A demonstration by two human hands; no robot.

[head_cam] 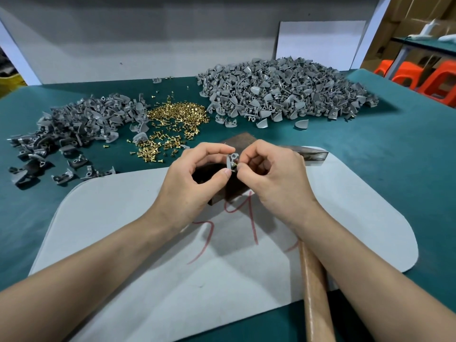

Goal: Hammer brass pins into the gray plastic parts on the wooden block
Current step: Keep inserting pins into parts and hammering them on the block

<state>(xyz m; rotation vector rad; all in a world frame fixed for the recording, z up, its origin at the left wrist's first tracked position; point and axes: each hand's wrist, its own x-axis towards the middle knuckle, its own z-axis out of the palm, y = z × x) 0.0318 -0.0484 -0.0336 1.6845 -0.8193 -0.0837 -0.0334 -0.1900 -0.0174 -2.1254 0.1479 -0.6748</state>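
left hand (195, 180) pinches gray part (232, 159) between thumb and forefinger | right hand (276, 174) pinches brass pin (235, 166) at the part's side | both above wooden block (240, 140) | hammer (314, 292) lies under right forearm

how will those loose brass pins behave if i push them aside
The brass pins lie loose in a heap, so they would probably scatter rather than slide together. Their heads look wider than the shanks, so strays likely roll in short arcs. The green cloth may slow them.
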